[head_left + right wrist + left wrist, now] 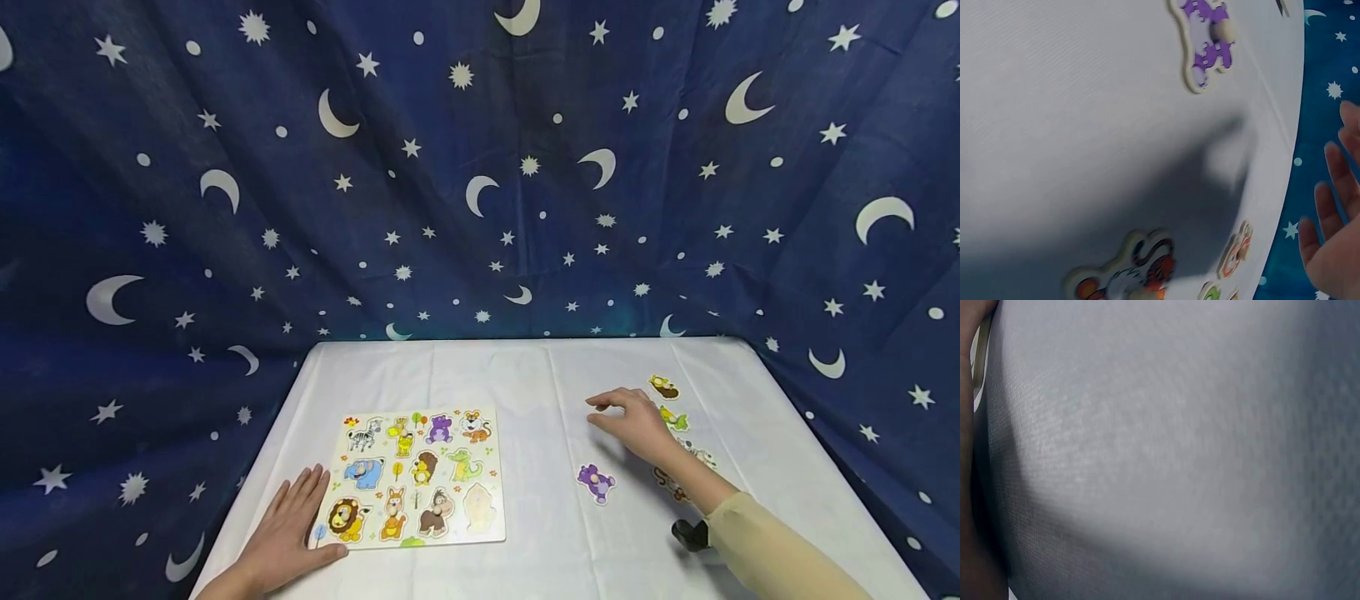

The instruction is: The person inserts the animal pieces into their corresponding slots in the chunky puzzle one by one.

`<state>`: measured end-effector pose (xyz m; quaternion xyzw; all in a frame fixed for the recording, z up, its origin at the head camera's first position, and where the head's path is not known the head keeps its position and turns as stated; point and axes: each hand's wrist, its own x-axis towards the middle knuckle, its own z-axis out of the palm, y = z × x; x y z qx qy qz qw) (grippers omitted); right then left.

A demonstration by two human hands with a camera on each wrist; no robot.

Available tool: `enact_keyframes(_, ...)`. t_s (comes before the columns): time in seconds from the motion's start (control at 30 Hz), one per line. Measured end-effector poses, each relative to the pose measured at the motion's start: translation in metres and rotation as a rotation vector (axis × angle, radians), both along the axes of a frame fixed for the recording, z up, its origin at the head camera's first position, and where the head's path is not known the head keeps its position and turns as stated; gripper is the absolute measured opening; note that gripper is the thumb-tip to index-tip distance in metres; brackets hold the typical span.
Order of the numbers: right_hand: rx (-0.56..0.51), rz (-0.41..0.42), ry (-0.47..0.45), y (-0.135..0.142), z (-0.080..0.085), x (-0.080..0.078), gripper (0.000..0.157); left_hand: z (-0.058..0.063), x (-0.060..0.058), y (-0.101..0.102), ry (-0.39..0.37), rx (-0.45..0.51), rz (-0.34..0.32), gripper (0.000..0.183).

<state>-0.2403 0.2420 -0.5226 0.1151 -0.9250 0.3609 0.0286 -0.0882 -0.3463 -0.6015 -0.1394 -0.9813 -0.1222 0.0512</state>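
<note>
Puzzle board point(450, 540): lying flat on the white-covered table point(540, 392), lower left of centre in the head frame, with animal pictures in three rows and a pale, figure-shaped spot at its lower right.
Left hand point(285, 525): at lower left of the head frame, laid along the left edge of the board, with the thumb at its lower left corner.
Left grip: straight-fingered, thumb apart.
Right hand point(633, 423): right of centre in the head frame, raised above the table, casting a shadow in the right wrist view.
Right grip: loosely bent, with thumb and forefinger tips apart and bare space between.
Purple piece point(596, 484): flat on the table, lower right of centre, between board and right forearm; seen with a round knob at top of the right wrist frame.
Hedgehog piece point(663, 386) and green piece point(673, 418): just beyond the right hand, towards the right.
Tiger piece point(1124, 278): at the bottom of the right wrist frame, partly cut off.
Backdrop point(480, 133): dark blue, with moons and stars.
</note>
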Motion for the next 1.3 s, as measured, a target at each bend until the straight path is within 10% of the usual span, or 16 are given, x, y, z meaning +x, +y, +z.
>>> enact_keyframes(0.5, -0.086, 0.359, -0.351, 0.015, -0.015, 0.016, 0.019, 0.011, 0.004, 0.006, 0.021, 0.038, -0.012, 0.116)
enact_keyframes(1.3, 0.040, 0.451, -0.148, 0.023, -0.027, 0.021, 0.014, 0.004, 0.001, 0.003, 0.049, 0.020, -0.029, 0.117)
